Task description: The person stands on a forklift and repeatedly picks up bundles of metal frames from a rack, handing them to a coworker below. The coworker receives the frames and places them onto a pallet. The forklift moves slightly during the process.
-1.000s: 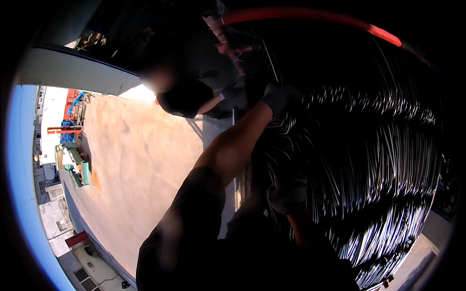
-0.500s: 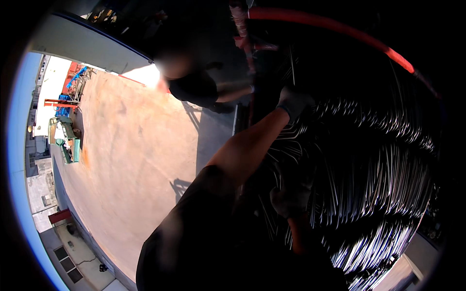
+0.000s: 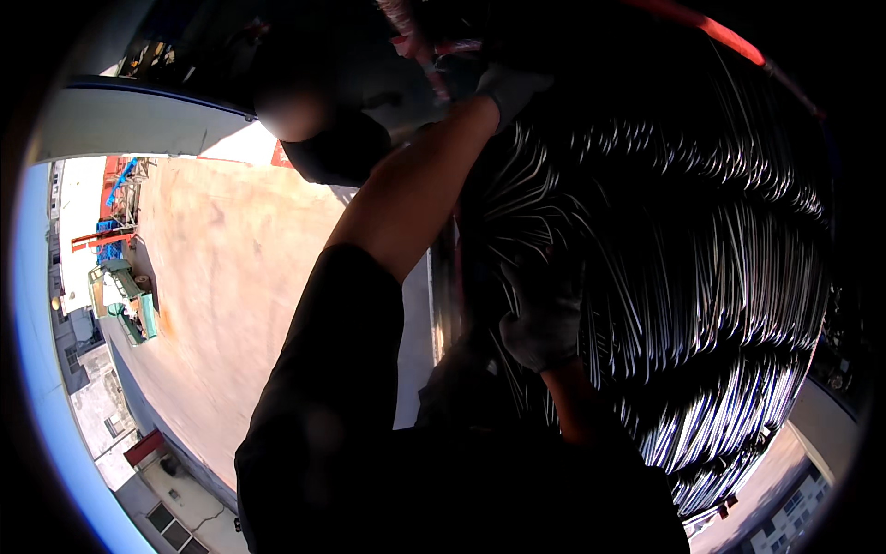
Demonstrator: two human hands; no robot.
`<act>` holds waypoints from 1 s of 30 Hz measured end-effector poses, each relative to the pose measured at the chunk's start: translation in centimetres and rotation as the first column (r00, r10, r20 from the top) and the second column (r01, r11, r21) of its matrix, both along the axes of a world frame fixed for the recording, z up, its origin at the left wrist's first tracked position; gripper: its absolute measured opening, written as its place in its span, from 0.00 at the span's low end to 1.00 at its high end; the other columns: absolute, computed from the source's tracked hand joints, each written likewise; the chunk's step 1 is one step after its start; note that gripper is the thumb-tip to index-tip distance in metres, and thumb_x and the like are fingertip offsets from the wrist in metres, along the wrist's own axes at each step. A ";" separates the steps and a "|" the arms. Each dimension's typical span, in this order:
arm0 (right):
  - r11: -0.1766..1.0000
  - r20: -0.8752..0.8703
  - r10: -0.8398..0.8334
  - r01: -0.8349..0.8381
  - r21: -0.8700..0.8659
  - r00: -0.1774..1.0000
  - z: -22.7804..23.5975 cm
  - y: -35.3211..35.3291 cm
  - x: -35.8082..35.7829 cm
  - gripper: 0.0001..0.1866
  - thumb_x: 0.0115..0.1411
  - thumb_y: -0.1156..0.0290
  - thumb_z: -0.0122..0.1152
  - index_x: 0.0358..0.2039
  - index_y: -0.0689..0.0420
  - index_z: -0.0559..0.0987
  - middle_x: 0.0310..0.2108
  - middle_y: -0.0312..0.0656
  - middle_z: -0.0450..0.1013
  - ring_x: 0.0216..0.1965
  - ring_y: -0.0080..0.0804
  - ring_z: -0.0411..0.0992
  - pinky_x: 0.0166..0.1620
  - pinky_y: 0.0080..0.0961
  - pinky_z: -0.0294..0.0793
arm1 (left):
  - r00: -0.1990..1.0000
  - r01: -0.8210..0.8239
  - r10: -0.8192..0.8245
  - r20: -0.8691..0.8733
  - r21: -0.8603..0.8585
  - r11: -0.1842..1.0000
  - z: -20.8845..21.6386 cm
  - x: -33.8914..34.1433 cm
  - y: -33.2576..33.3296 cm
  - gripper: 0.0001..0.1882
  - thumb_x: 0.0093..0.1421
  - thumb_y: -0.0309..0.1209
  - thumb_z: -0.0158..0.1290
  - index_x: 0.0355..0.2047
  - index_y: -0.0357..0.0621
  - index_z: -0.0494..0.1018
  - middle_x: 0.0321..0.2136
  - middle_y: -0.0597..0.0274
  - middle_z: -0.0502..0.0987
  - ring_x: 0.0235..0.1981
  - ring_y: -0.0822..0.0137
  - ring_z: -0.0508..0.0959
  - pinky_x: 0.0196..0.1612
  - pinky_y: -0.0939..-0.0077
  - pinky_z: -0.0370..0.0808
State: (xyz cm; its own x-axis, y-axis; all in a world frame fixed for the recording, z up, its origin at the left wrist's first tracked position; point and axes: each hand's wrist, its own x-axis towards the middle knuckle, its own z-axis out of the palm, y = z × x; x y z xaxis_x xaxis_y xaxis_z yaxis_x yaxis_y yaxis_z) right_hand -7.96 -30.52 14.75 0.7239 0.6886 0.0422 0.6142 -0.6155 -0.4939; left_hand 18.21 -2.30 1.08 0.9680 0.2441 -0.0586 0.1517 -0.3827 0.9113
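A large bank of thin, shiny bent metal rods or wires (image 3: 738, 277) fills the right side in layered rows, much of it in deep shadow. My left hand (image 3: 510, 90), in a grey glove, reaches up to the far end of the rows, beside a post with red and pale wrapping (image 3: 411, 37). Shadow hides its fingertips, so I cannot tell what they touch. Lower down, my right hand (image 3: 543, 319), in a dark glove, lies against the nearer rods. Its fingers look stretched out and apart, though the tips fade into the dark.
A red bar (image 3: 720, 39) curves above the rods at upper right. Another person in dark clothes (image 3: 337, 148) stands just beyond my left forearm. Sunlit concrete ground (image 3: 240, 268) stretches to the left, with a green cart-like object (image 3: 138, 309) farther off.
My left hand has moved up and left in the picture, and its arm reaches farther. My right hand has also shifted up. The whole view has tilted, and the red bar sits higher.
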 end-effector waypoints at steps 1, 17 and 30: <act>1.000 -0.003 -0.003 0.003 -0.018 1.000 0.0 -0.1 0.0 0.34 0.45 0.74 0.62 0.58 0.50 0.82 0.59 0.39 0.76 0.72 0.52 0.60 0.78 0.64 0.47 | 1.000 -0.015 0.013 0.018 0.075 0.997 -0.5 -0.1 -0.8 0.29 0.68 0.45 0.59 0.64 0.43 0.75 0.58 0.49 0.81 0.58 0.54 0.82 0.60 0.62 0.79; 0.985 0.258 -0.083 0.041 0.168 0.963 2.0 0.3 8.3 0.40 0.60 0.48 0.71 0.66 0.59 0.73 0.67 0.53 0.68 0.72 0.60 0.60 0.75 0.66 0.52 | 0.958 -0.273 0.270 -0.099 -0.020 0.962 5.3 -2.1 -6.5 0.44 0.61 0.52 0.62 0.69 0.35 0.65 0.60 0.36 0.77 0.61 0.44 0.79 0.64 0.55 0.76; 0.927 0.179 -0.178 0.226 -0.299 0.968 -2.2 7.2 20.3 0.61 0.58 0.33 0.67 0.81 0.44 0.46 0.82 0.40 0.44 0.81 0.49 0.40 0.80 0.56 0.37 | 0.962 -0.152 0.145 -0.231 -0.013 0.988 7.8 -1.8 -5.6 0.33 0.65 0.53 0.58 0.60 0.39 0.76 0.55 0.43 0.81 0.58 0.46 0.81 0.57 0.56 0.80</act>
